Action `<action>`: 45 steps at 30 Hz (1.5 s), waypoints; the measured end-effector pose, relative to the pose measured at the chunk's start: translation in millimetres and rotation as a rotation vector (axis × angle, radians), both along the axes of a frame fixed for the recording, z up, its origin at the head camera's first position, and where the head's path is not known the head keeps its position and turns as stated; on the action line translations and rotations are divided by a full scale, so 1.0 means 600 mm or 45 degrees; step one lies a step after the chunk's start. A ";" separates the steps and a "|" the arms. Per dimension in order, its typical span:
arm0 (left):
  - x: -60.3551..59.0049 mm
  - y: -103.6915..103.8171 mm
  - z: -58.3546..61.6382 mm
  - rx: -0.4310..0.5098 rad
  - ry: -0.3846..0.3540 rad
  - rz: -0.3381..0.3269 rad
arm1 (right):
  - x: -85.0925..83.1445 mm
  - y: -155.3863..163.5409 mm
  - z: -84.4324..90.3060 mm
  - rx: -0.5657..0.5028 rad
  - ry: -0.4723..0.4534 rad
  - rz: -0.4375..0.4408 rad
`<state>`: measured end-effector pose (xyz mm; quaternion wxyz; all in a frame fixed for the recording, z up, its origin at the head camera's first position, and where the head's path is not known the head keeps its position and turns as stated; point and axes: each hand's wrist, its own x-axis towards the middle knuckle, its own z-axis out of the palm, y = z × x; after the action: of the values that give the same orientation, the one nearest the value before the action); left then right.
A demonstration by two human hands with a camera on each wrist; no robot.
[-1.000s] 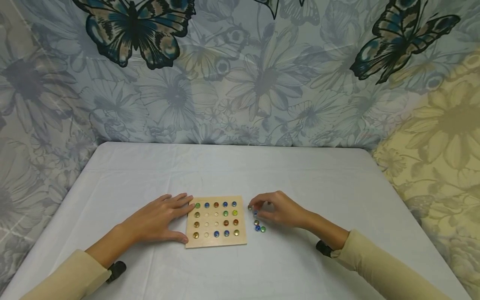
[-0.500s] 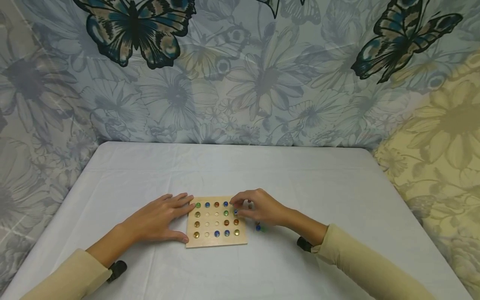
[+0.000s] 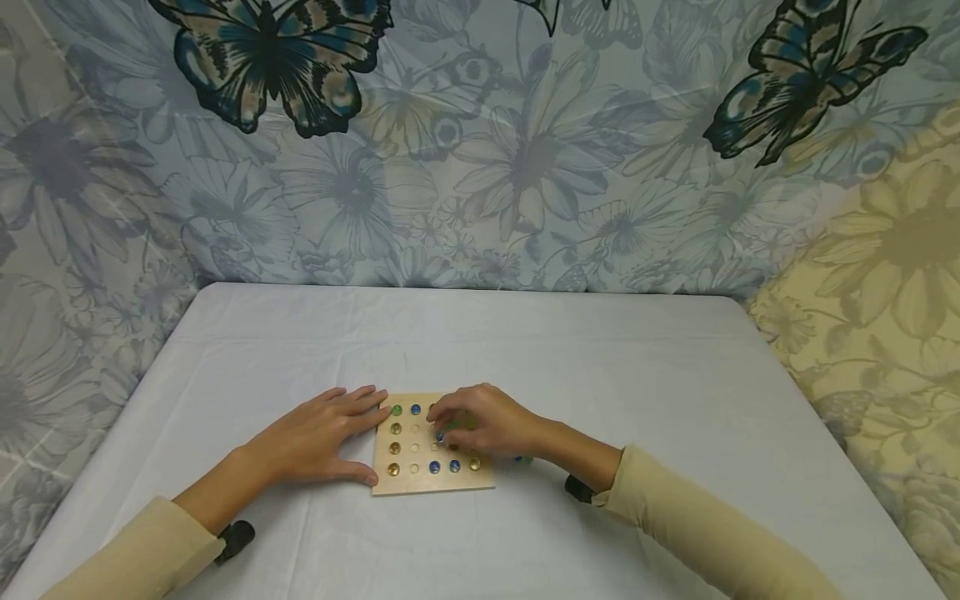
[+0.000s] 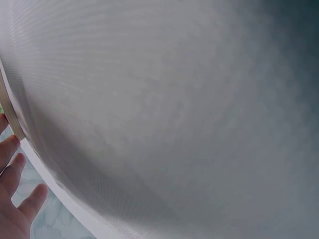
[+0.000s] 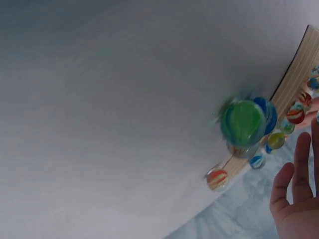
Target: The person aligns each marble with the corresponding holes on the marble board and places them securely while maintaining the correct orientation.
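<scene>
In the head view, the left hand [image 3: 318, 437] lies open, straight fingers against the wooden board [image 3: 401, 484], which sits at its three o'clock, long axis running from nine to three. The right hand [image 3: 491, 422], curled above the board's two o'clock side, pinches a blue marble [image 3: 440, 437] at its eight o'clock.

Left wrist: the board's edge slants eleven to five, meeting the fingertips.

Right wrist: the board's edge runs one to seven; a green marble [image 5: 243, 121] shows at the fingers' ten o'clock.
</scene>
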<state>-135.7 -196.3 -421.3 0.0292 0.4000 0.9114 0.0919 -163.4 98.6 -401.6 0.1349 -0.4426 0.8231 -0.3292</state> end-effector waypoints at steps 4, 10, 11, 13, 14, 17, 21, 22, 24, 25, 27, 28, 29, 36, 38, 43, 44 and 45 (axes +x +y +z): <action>-0.001 0.000 -0.001 0.001 0.005 -0.006 | 0.002 -0.009 -0.003 0.037 -0.014 0.022; -0.002 -0.001 0.000 -0.012 0.003 -0.005 | 0.004 -0.017 -0.001 0.107 -0.021 0.012; -0.002 -0.001 0.000 -0.013 0.005 -0.005 | 0.004 -0.018 0.000 0.116 -0.024 0.010; -0.002 -0.001 -0.001 -0.011 0.011 -0.007 | 0.005 -0.019 0.000 0.135 -0.026 0.006; -0.002 -0.001 -0.001 -0.010 0.010 -0.005 | 0.005 -0.019 0.001 0.145 -0.025 0.002; -0.002 -0.001 -0.002 -0.006 0.013 -0.005 | 0.006 -0.020 0.000 0.160 -0.018 0.003; -0.002 0.000 -0.001 -0.003 0.015 -0.004 | 0.006 -0.017 0.001 0.152 -0.001 0.003; -0.002 -0.001 -0.001 -0.001 0.016 -0.004 | 0.005 -0.016 0.001 0.145 0.003 0.003; -0.002 0.000 -0.001 -0.004 0.013 -0.003 | 0.004 -0.011 0.004 0.130 0.020 -0.008; -0.002 0.000 -0.002 -0.005 0.010 -0.003 | 0.004 -0.007 0.005 0.123 0.026 -0.016; -0.002 0.000 -0.001 -0.009 -0.001 -0.001 | 0.003 0.003 0.007 0.096 0.035 -0.035; -0.002 0.000 -0.001 -0.010 -0.006 -0.001 | 0.002 0.009 0.007 0.088 0.036 -0.047; -0.002 0.000 -0.001 -0.012 -0.010 0.000 | 0.003 0.016 0.009 0.077 0.030 -0.064; -0.002 0.001 -0.003 -0.009 -0.002 -0.004 | 0.008 0.072 0.011 0.035 -0.011 -0.127; -0.002 0.001 -0.004 -0.006 0.009 -0.007 | 0.011 0.086 0.011 0.036 -0.009 -0.140; -0.002 0.000 -0.006 0.006 0.027 -0.004 | 0.020 0.117 0.009 0.060 -0.005 -0.179; -0.002 0.000 -0.006 0.005 0.023 -0.002 | 0.021 0.123 0.008 0.065 -0.005 -0.185; -0.002 0.000 -0.006 0.006 0.019 0.000 | 0.022 0.128 0.007 0.068 -0.008 -0.190</action>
<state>-137.0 -196.4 -425.1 0.0214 0.4006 0.9114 0.0912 -150.2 175.2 -397.6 0.1244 -0.3754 0.8619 -0.3175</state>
